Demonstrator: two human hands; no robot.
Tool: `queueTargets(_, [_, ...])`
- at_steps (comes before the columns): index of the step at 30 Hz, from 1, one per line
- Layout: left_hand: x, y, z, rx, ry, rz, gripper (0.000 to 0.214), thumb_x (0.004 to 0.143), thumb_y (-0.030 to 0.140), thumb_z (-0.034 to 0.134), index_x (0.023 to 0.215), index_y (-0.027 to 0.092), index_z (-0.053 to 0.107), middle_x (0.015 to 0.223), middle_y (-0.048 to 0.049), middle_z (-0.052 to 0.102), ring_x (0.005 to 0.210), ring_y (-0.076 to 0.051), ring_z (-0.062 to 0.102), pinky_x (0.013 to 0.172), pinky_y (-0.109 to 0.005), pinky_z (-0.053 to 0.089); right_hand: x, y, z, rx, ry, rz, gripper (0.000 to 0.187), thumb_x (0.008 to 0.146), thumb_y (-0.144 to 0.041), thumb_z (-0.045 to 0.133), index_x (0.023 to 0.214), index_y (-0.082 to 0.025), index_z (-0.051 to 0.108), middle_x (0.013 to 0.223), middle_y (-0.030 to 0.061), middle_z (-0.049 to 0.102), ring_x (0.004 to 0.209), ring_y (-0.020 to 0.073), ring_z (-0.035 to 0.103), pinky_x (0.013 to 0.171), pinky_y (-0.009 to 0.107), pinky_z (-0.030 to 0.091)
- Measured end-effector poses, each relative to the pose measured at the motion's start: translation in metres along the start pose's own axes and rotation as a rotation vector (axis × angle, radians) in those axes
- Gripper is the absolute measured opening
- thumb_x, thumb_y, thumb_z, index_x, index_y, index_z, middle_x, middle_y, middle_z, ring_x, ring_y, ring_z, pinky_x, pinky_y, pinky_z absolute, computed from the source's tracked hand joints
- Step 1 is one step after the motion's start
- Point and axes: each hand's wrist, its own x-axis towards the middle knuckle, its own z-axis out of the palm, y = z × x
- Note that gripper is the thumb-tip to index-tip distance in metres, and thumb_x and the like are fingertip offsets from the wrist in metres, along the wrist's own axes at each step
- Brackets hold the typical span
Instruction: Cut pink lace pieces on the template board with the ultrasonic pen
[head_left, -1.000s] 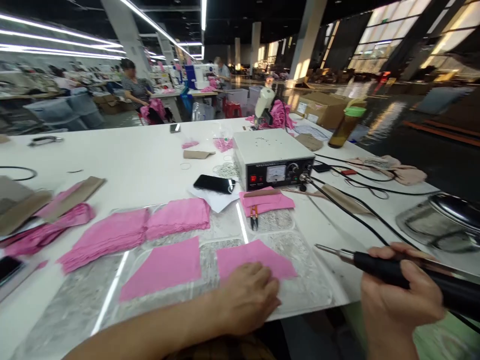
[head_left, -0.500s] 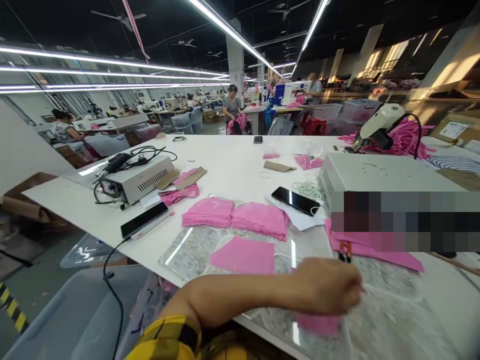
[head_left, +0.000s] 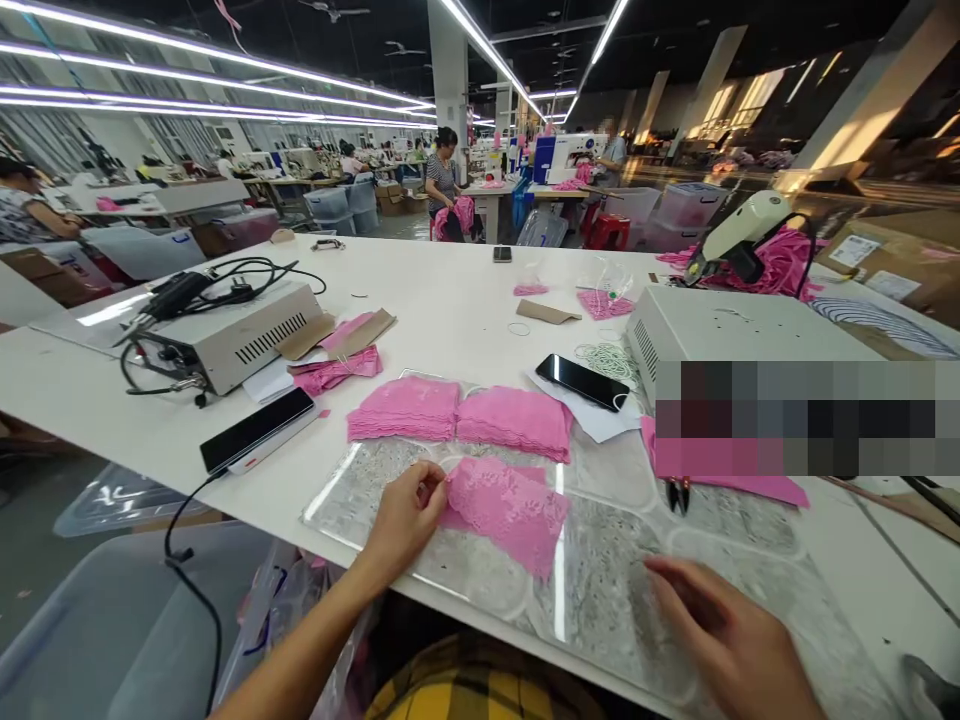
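Note:
My left hand [head_left: 409, 512] pinches the left corner of a pink lace fabric piece [head_left: 517, 515], which overlaps another pink piece beneath it on the clear-covered, grey-patterned mat [head_left: 600, 540]. At the lower right, my right hand [head_left: 724, 630] hovers over the mat, fingers apart and nothing in it. Beyond the lace lie two neat stacks of pink fabric pieces, a left stack [head_left: 405, 408] and a right stack [head_left: 514, 420]. A tool with two dark tips [head_left: 677, 495] rests near the folded pink fabric [head_left: 757, 487] on the right.
A grey box [head_left: 247, 335] with cables stands left, beside a phone [head_left: 259, 430]. Another phone [head_left: 583, 382] lies on white paper near loose elastic bands [head_left: 606, 360]. A larger grey box [head_left: 750, 320] stands right. A plastic bin [head_left: 142, 600] is below the table's left edge.
My left arm has swung back from the right side to the left, and the lace piece now lies over the pink piece. My right hand has come into view.

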Motion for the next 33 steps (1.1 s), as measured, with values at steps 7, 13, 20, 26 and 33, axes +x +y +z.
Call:
queueTargets(7, [-0.008, -0.014, 0.003, 0.091, 0.054, 0.124, 0.008, 0.083, 0.018, 0.050, 0.080, 0.020, 0.057, 0.094, -0.0057, 0.070, 0.093, -0.024, 0.063, 0.086, -0.041, 0.044, 0.078, -0.043, 0.065, -0.323, -0.282, -0.085, 0.022, 0.079, -0.040, 0.055, 0.074, -0.021, 0.065, 0.069, 0.0030, 0.066, 0.055, 0.0155, 0.057, 0.050, 0.027, 0.040])
queueTargets(13, [-0.017, -0.021, 0.002, 0.176, 0.080, 0.152, 0.012, 0.078, 0.009, 0.053, 0.081, 0.021, 0.056, 0.104, -0.0065, 0.069, 0.103, -0.026, 0.061, 0.093, -0.045, 0.042, 0.086, -0.046, 0.076, -0.391, -0.378, -0.104, 0.024, 0.081, -0.039, 0.044, 0.070, -0.022, 0.057, 0.067, 0.0034, 0.064, 0.058, 0.0165, 0.055, 0.056, 0.029, 0.039])
queueTargets(20, [-0.028, -0.021, 0.000, 0.252, 0.078, 0.177, 0.015, 0.079, 0.006, 0.052, 0.083, 0.020, 0.055, 0.112, -0.0098, 0.066, 0.111, -0.028, 0.059, 0.099, -0.051, 0.042, 0.107, -0.048, 0.087, -0.418, -0.390, -0.142, 0.020, 0.079, -0.038, 0.045, 0.075, -0.022, 0.057, 0.073, 0.0049, 0.065, 0.060, 0.0173, 0.056, 0.057, 0.031, 0.041])
queueTargets(26, [-0.037, -0.030, -0.019, 0.273, 0.029, 0.237, 0.024, 0.088, 0.016, 0.055, 0.112, 0.020, 0.059, 0.123, -0.0118, 0.063, 0.116, -0.025, 0.059, 0.099, -0.045, 0.049, 0.079, -0.043, 0.064, -0.291, -0.455, -0.281, 0.019, 0.087, -0.039, 0.051, 0.087, -0.024, 0.063, 0.073, 0.0010, 0.064, 0.049, 0.0120, 0.053, 0.049, 0.025, 0.047])
queueTargets(33, [-0.026, -0.046, -0.039, 0.229, -0.194, 0.362, 0.028, 0.091, 0.024, 0.064, 0.119, 0.025, 0.064, 0.133, -0.0121, 0.059, 0.120, -0.028, 0.057, 0.101, -0.047, 0.049, 0.054, -0.040, 0.063, -0.285, -0.395, -0.683, 0.021, 0.088, -0.029, 0.056, 0.103, -0.027, 0.069, 0.101, 0.0065, 0.073, 0.086, 0.0191, 0.074, 0.071, 0.027, 0.061])
